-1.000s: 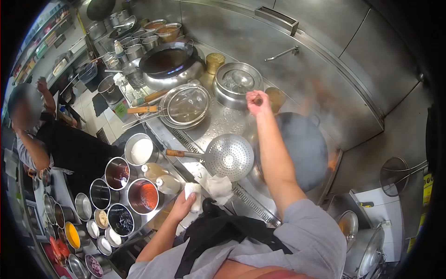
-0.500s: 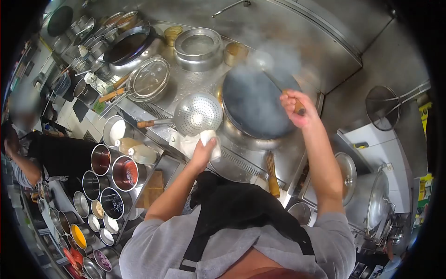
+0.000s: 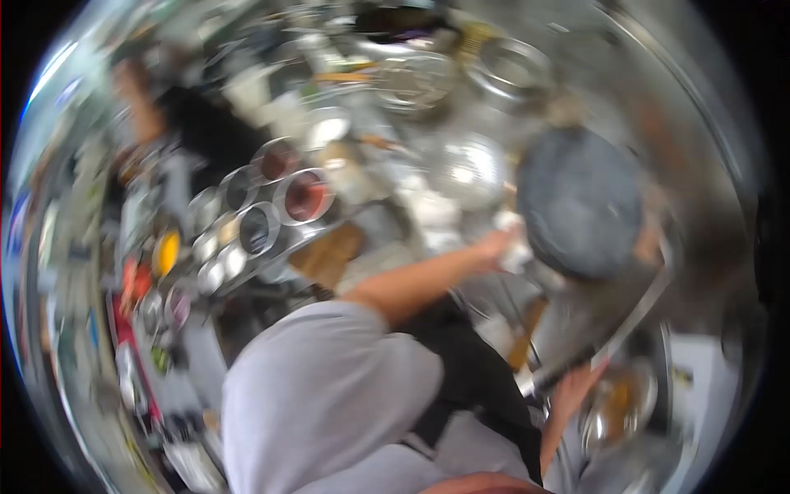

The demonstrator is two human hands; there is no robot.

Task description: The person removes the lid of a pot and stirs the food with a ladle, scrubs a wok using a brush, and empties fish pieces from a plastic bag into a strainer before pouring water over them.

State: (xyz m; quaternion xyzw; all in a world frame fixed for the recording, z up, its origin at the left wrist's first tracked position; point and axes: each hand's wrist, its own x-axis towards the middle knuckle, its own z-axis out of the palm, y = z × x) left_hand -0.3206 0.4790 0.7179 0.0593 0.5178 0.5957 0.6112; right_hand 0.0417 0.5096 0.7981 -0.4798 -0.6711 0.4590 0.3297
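Note:
Motion blurs the whole view. My left hand (image 3: 495, 249) is closed on a white cloth (image 3: 516, 253) at the near-left rim of the dark wok (image 3: 580, 202). The wok shows a smooth grey inner face. Lower right, my right hand (image 3: 576, 387) is smeared near a round metal vessel (image 3: 619, 403) with something orange-brown in it. Whether my right hand holds anything is too blurred to tell. The perforated strainer (image 3: 467, 170) lies left of the wok, beyond my left hand.
Metal pots of ingredients, one with red contents (image 3: 306, 196), stand at the left. A wire strainer (image 3: 414, 81) and a round metal pot (image 3: 510, 70) are farther back. A bamboo brush (image 3: 527, 333) lies below the wok. Another person (image 3: 206, 123) stands upper left.
The view has swung left. My left hand with the cloth has moved from beside the strainer to the wok's rim. My right hand has moved down from over the wok; the ladle is no longer discernible.

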